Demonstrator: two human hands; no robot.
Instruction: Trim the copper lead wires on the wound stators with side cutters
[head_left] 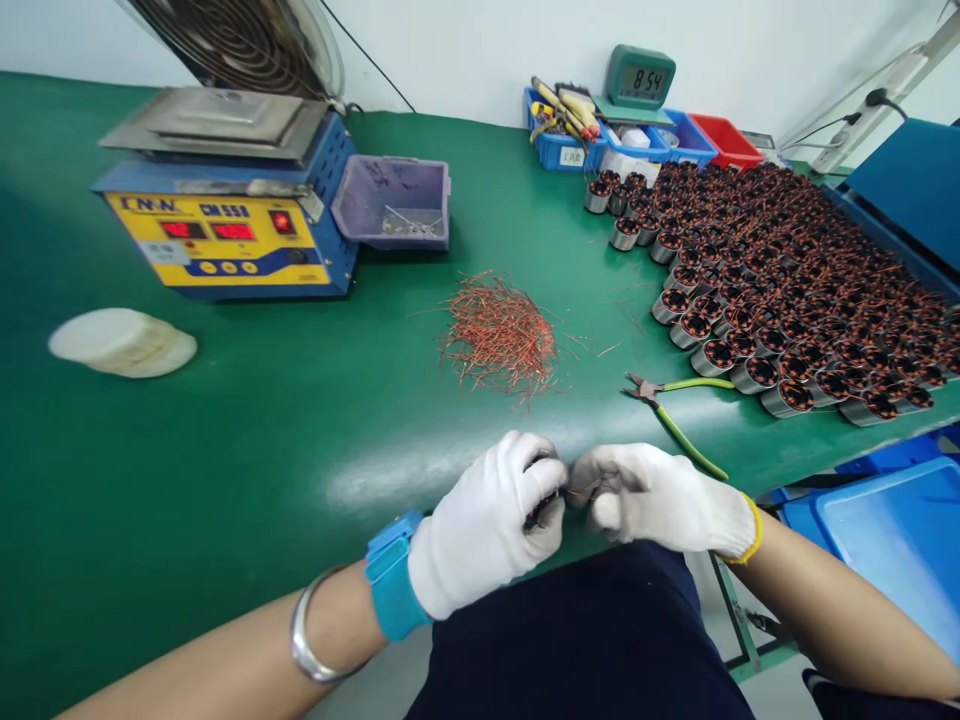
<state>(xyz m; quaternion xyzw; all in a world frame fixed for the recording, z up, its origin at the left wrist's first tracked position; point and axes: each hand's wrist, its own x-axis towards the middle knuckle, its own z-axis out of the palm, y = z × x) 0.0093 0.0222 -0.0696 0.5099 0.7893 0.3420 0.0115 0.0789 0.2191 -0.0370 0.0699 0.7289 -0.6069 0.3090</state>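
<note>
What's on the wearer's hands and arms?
Left hand: white glove, turquoise-blue wrist strap, silver bangle farther up. Right hand: white glove, yellow-edged cuff, greyish fingers. Left forearm and right forearm largely uncovered.

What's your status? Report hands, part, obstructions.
Left hand gripping dark part, mostly hidden. Right hand at copper wire. Wire pile, pliers clear of both hands.
</note>
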